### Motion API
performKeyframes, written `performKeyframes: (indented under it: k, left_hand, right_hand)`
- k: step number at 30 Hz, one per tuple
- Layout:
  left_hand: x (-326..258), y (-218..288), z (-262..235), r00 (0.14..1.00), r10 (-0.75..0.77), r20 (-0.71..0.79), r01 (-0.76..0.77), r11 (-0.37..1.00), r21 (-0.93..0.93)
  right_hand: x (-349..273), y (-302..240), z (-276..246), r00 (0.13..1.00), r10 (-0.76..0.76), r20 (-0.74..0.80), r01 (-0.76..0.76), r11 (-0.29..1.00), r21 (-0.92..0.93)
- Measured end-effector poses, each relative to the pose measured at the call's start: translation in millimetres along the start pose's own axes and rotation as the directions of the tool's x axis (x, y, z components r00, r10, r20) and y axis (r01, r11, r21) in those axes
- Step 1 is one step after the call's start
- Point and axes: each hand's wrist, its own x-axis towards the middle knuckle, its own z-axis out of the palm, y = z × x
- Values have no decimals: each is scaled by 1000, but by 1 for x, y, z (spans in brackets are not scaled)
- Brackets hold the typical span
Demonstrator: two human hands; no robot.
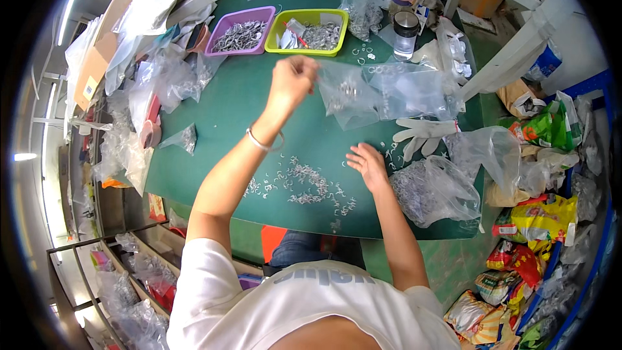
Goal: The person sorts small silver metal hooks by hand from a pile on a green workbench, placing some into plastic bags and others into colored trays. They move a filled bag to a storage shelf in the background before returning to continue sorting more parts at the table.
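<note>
My left hand (295, 79) is raised over the far middle of the green table, its fingers closed. What they hold, if anything, is hidden. Right beside those fingers lies a clear plastic bag (348, 94) with small metal pieces in it; whether they grip its edge I cannot tell. My right hand (369, 166) hovers over the table further right and nearer me, fingers apart and nothing visible in them. Between my forearms, small silvery curved pieces (310, 181) lie scattered in a loose heap. A large clear bag (431, 191) full of similar pieces rests beside my right forearm.
At the back stand a purple basket (221, 27) and a yellow-green basket (272, 35), both holding metal parts. A lidded clear jar (405, 44) is to their right. A white glove (424, 131) lies near the large bag. Plastic bags (178, 81) crowd the left edge.
</note>
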Motion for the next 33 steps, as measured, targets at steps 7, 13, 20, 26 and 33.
performKeyframes:
  k: [7, 13, 20, 26, 33]
  left_hand:
    - [71, -67, 7, 992, 58, -115, -55, 998, 29]
    - [119, -75, 27, 972, 161, -172, -177, 981, -79]
    - [134, -64, 46, 990, 129, 64, -88, 893, -441]
    - [136, -140, 66, 997, 83, -3, -83, 996, -44]
    - [148, -130, 87, 987, 137, -86, -141, 989, -46]
  right_hand:
    - [71, -25, 38, 964, 155, -218, -157, 988, 7]
    - [88, -38, 39, 963, -18, -268, -81, 933, -352]
    - [74, -33, 31, 966, -228, -119, 138, 849, -511]
    - [72, 5, 22, 983, -112, -149, 47, 924, -380]
    - [70, 4, 32, 987, -118, -112, 72, 935, -348]
